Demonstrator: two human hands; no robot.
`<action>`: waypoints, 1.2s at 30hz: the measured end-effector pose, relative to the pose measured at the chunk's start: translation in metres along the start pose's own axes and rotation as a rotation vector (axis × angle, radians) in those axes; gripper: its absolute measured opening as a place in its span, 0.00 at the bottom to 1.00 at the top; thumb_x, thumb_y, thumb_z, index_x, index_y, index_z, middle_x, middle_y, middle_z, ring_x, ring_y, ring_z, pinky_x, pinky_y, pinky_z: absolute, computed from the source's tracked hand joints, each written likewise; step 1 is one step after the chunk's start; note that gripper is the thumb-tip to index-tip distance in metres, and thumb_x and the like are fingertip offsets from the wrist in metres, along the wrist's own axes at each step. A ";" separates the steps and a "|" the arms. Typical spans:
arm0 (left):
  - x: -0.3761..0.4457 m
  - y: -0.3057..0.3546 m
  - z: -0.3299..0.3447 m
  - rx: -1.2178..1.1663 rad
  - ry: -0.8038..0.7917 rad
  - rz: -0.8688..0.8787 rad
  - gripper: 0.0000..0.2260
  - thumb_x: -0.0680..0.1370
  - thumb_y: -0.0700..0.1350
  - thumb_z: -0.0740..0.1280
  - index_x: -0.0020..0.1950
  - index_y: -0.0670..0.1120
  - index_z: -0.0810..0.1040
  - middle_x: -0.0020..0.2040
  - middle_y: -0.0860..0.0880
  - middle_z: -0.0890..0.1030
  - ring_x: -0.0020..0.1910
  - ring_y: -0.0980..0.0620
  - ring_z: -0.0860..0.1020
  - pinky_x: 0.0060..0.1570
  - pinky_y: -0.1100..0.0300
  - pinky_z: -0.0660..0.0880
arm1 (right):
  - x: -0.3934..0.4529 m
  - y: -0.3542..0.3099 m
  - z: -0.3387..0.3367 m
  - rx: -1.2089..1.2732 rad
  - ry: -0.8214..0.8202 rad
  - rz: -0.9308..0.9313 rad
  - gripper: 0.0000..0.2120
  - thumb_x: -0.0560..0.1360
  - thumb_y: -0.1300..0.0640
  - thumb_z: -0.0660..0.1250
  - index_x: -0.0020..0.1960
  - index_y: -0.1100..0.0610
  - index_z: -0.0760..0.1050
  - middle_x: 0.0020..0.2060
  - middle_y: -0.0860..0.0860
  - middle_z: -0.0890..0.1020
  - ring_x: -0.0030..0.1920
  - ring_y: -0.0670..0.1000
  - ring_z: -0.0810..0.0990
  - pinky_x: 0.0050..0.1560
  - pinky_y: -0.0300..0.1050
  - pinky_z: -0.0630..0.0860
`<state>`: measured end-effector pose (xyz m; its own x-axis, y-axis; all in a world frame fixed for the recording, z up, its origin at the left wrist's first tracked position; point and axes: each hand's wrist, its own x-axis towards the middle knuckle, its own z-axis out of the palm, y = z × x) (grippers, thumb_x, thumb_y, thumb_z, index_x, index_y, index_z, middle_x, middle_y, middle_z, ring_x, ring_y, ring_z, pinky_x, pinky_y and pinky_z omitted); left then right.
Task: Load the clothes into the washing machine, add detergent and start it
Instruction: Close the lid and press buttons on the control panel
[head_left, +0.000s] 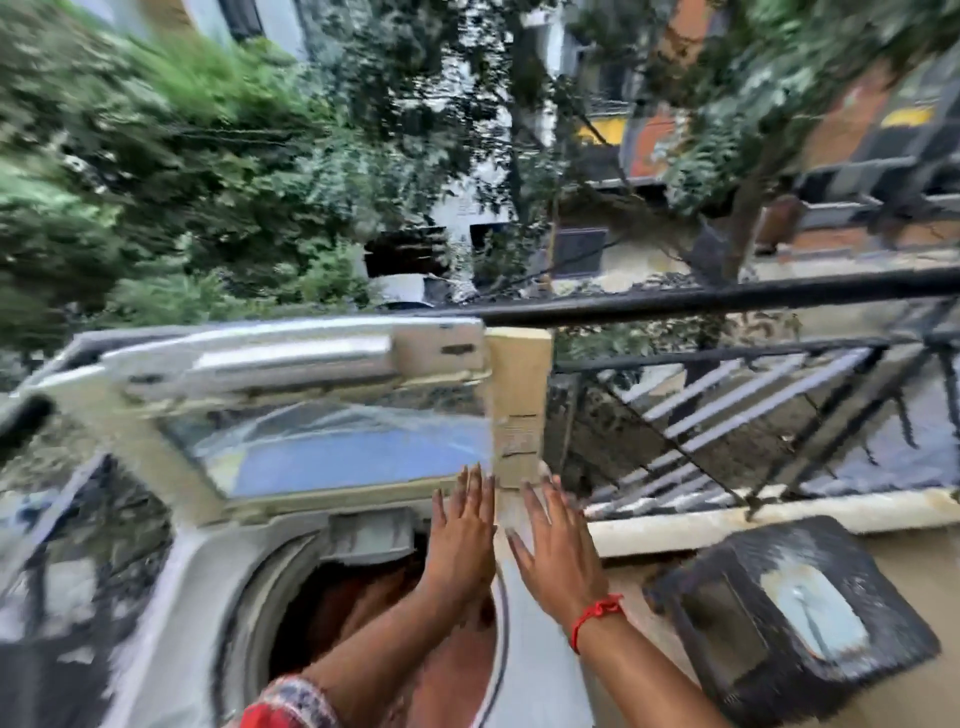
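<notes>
A white top-loading washing machine (171, 582) fills the lower left, its lid (322, 447) raised with a blue-tinted window. Dark reddish clothes (332, 613) lie inside the round drum. My left hand (460, 535) is held up over the drum's right edge, fingers straight and apart, holding nothing. My right hand (558, 551) is beside it, flat with fingers spread, a red thread around the wrist, also empty. Both hands are raised just below the lid's lower right corner. The view is blurred by motion. No detergent is visible.
A black metal balcony railing (727, 296) runs across the right, with a pale ledge (779, 514) below it. A dark mesh basket (789, 618) holding something pale blue sits on the floor at right. Trees and buildings lie beyond.
</notes>
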<state>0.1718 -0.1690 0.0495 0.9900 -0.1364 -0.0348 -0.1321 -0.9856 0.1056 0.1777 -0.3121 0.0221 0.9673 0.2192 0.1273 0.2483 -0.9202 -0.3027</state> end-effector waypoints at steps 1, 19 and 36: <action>-0.014 -0.021 -0.005 0.032 -0.011 -0.030 0.33 0.76 0.42 0.60 0.78 0.40 0.49 0.77 0.45 0.44 0.78 0.43 0.49 0.72 0.38 0.56 | -0.003 -0.024 0.003 -0.012 -0.031 -0.028 0.29 0.76 0.42 0.57 0.72 0.54 0.66 0.70 0.57 0.69 0.71 0.57 0.67 0.65 0.58 0.71; -0.136 -0.182 0.034 0.053 -0.254 -0.137 0.31 0.81 0.42 0.53 0.78 0.43 0.37 0.79 0.45 0.37 0.75 0.46 0.31 0.74 0.40 0.38 | -0.037 -0.194 0.074 -0.285 -0.480 -0.243 0.38 0.78 0.47 0.59 0.77 0.55 0.39 0.78 0.51 0.42 0.76 0.51 0.35 0.72 0.64 0.44; -0.088 -0.215 0.068 -0.082 -0.309 -0.075 0.36 0.79 0.42 0.58 0.78 0.44 0.36 0.79 0.49 0.34 0.75 0.52 0.32 0.75 0.46 0.52 | 0.010 -0.201 0.106 -0.268 -0.611 -0.040 0.39 0.79 0.47 0.57 0.76 0.60 0.35 0.77 0.52 0.40 0.77 0.50 0.39 0.74 0.60 0.46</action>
<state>0.1102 0.0485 -0.0381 0.9334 -0.1002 -0.3446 -0.0428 -0.9844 0.1706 0.1431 -0.0905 -0.0159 0.8321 0.3267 -0.4482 0.3397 -0.9390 -0.0538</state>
